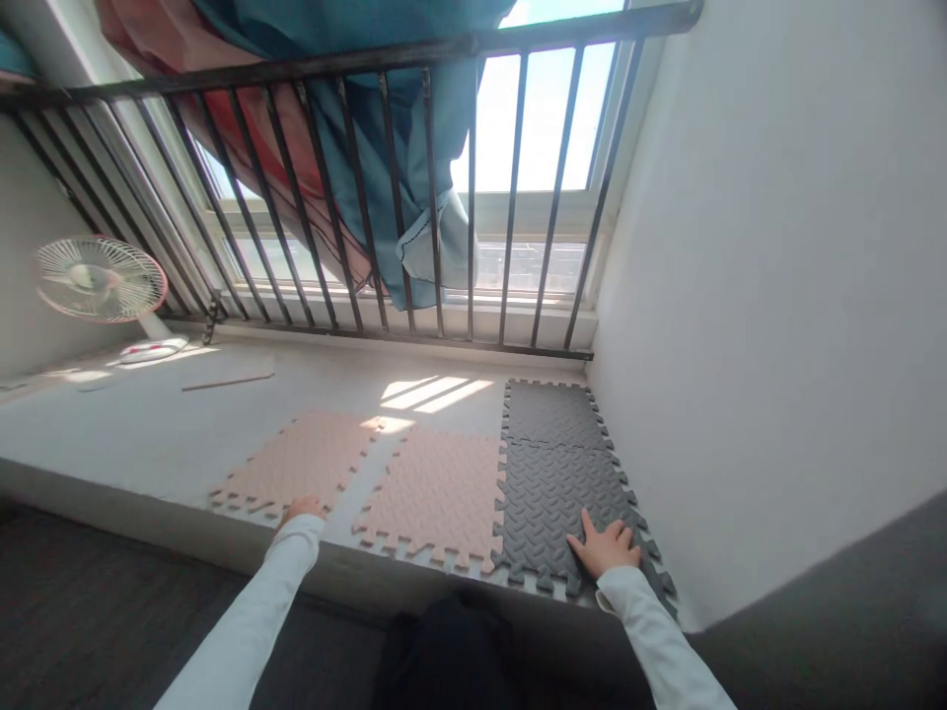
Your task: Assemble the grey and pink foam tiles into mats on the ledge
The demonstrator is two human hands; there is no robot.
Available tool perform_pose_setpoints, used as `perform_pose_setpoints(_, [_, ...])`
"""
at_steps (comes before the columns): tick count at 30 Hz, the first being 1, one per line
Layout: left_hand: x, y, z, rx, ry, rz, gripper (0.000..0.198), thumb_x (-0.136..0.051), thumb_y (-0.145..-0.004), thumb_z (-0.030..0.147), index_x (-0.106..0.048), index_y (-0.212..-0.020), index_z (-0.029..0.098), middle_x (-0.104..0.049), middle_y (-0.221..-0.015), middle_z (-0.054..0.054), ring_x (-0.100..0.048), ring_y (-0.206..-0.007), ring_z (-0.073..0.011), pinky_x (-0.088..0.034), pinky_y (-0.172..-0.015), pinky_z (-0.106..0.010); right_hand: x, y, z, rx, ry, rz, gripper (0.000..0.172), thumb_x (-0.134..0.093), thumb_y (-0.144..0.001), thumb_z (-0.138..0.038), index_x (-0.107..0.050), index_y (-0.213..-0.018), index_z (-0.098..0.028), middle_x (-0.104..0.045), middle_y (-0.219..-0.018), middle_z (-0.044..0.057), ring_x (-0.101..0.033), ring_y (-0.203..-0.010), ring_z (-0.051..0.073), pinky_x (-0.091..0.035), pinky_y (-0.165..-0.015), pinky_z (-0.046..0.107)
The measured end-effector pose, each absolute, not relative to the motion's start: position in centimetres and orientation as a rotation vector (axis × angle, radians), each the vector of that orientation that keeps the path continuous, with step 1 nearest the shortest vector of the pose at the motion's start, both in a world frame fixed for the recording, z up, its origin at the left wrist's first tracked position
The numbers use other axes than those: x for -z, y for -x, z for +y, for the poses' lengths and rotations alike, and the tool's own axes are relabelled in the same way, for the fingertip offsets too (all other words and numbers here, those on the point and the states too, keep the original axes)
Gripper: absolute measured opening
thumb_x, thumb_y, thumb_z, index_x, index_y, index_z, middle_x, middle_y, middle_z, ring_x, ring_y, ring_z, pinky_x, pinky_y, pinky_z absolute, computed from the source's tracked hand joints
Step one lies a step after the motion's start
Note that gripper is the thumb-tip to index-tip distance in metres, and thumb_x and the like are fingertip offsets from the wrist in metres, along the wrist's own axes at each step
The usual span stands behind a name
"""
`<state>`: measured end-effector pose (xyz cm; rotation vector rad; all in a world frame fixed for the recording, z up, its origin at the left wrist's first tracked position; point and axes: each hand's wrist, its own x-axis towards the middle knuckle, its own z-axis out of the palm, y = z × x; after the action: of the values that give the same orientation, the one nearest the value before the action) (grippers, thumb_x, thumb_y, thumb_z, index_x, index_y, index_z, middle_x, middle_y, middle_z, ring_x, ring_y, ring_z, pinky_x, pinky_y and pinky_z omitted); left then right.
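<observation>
The left hand (302,510) lies at the near edge of a pink interlocking foam mat tile (296,459), its fingers curled down over the border; from this view, you cannot tell whether it has hold of the edge or only rests there. The right hand (605,548) is open, with its fingers spread and its palm down on a dark grey foam mat tile (551,508), holding nothing; it looks placed to bear down on the tile and keep it flat. A second dark grey tile (554,414) lies joined to that one on the far side, and a second pink tile (433,498) sits between the grey pair and the first pink one, with their toothed edges facing so they can lock together. All of them lie on a pale concrete ledge (163,434), close against a white wall (740,256) on the right. Beyond them stands a black metal window railing (473,44), with a teal curtain (385,128) hanging behind it. A white electric fan (100,279) and a thin wooden strip (226,383) lie well to the left, and neither is in the way of the tiles.
</observation>
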<state>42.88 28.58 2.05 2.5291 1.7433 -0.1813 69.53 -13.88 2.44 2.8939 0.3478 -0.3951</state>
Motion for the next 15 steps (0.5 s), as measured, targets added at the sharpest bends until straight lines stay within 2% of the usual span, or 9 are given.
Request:
perform_pose_setpoints(4, [-2.0,-42.0,28.9,0.347,-2.526,1.733,0.019,-0.044,-0.078,0.022,-0.062,-0.076,0.022,-0.066,-0.081,0.006,-0.056,-0.083,-0.0116,-0.036,-0.067,-0.018,-1.9,-69.5,-13.5,0.374,-2.944,0.391,0.06,-0.028,-0.083,-0.056,-0.02,-0.136,-0.029,-0.02,-0.142,0.016,-0.016,-0.131,0.029,-0.022,-0.096,0.05])
perform_pose_setpoints(8, [-2.1,-42.5,29.0,0.405,-2.506,1.745,0.023,-0.039,-0.082,0.021,-0.057,-0.069,0.022,-0.062,-0.067,0.01,-0.056,-0.077,-0.0102,-0.034,-0.063,-0.017,-0.9,-69.0,-13.5,0.297,-2.983,0.353,0.058,-0.027,-0.083,-0.056,-0.018,-0.136,-0.032,-0.018,-0.144,0.011,-0.015,-0.132,0.026,-0.016,-0.101,0.05])
perform_pose_setpoints(10, [-2.1,-42.7,29.2,0.415,-2.496,1.748,0.023,-0.038,-0.082,0.022,-0.055,-0.066,0.021,-0.062,-0.064,0.009,-0.056,-0.074,-0.0109,-0.033,-0.06,-0.018,-0.3,-68.6,-13.5,0.217,-2.979,0.342,0.058,-0.027,-0.084,-0.056,-0.018,-0.136,-0.032,-0.018,-0.144,0.011,-0.014,-0.132,0.026,-0.012,-0.102,0.05])
perform_pose_setpoints(15, [-1.8,-43.1,29.6,0.376,-2.541,1.689,0.022,-0.041,-0.08,0.027,-0.048,-0.061,0.019,-0.065,-0.073,-0.001,-0.056,-0.068,-0.0135,-0.033,-0.056,-0.019,0.5,-68.2,-13.5,0.141,-2.994,0.338,0.059,-0.027,-0.083,-0.057,-0.019,-0.136,-0.03,-0.019,-0.144,0.013,-0.014,-0.132,0.028,-0.007,-0.102,0.053])
